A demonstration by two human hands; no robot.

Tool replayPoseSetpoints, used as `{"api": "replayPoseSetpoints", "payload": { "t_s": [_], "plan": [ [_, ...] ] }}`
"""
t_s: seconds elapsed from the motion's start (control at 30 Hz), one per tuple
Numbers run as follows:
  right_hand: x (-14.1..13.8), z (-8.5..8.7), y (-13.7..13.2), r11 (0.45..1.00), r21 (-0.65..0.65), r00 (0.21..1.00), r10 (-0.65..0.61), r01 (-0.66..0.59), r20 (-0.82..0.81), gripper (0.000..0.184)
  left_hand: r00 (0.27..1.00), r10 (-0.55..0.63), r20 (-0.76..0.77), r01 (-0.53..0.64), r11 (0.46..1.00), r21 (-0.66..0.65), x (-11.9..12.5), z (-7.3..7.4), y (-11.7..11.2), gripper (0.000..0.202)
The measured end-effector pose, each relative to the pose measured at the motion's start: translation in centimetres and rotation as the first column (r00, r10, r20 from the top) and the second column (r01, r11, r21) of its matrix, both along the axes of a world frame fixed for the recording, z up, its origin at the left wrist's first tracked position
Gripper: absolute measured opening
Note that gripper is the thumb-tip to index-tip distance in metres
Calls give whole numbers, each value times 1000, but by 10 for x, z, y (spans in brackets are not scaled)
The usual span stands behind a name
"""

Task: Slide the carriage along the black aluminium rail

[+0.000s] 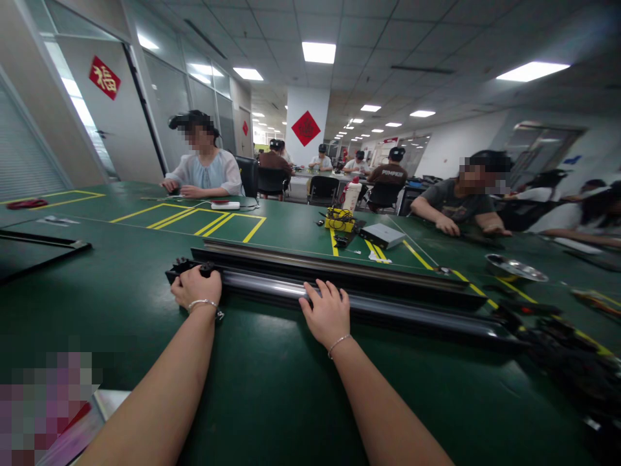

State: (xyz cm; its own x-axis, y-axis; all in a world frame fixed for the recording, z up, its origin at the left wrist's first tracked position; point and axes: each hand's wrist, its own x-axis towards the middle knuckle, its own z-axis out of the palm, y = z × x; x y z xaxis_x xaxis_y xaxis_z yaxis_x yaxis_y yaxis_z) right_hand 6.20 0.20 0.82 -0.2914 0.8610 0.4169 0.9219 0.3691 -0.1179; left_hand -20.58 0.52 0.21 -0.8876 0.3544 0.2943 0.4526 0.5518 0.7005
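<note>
A long black bar with a glossy rounded top [417,312] lies across the green table [272,382]. My left hand [196,286] is closed around the black end piece [180,266] at the bar's left end. Its fingers are partly hidden behind that piece. Farther along, my right hand [328,312] rests on the bar with its fingers spread and not wrapped round it. Just behind the bar lies a second long black strip [339,266], nearly parallel to it. The bar's right end reaches a dark jumble of parts [572,362], too dim to make out.
A black frame [43,249] lies at the left. Toward the back are a yellow box with cables [340,220], a grey box [381,235] and a bottle [352,194]. A metal bowl [515,268] stands at the right. People sit across the table.
</note>
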Motion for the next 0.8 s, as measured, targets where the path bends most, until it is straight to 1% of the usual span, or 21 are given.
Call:
{"api": "replayPoseSetpoints", "payload": {
  "t_s": [0.23, 0.33, 0.5, 0.7, 0.8],
  "plan": [
    [-1, 2, -1, 999, -37, 999, -17, 18, 41, 45, 1000, -2, -2, 2, 999, -32, 2, 4, -1, 41],
    [-1, 2, -1, 999, -34, 998, -16, 18, 56, 45, 1000, -9, -2, 9, 999, -39, 3, 5, -2, 41],
    [0, -1, 1, 1000, 0, 999, -13, 13, 43, 45, 1000, -13, -16, 13, 1000, -28, 2, 2, 0, 40],
    [0, -2, 2, 1000, 10, 999, -8, 8, 39, 45, 998, -32, -51, 32, 999, -9, -1, -1, 3, 39],
    [0, -2, 2, 1000, 16, 999, -4, 4, 32, 45, 998, -24, -63, 24, 1000, 6, 0, -2, 2, 41]
  ]
}}
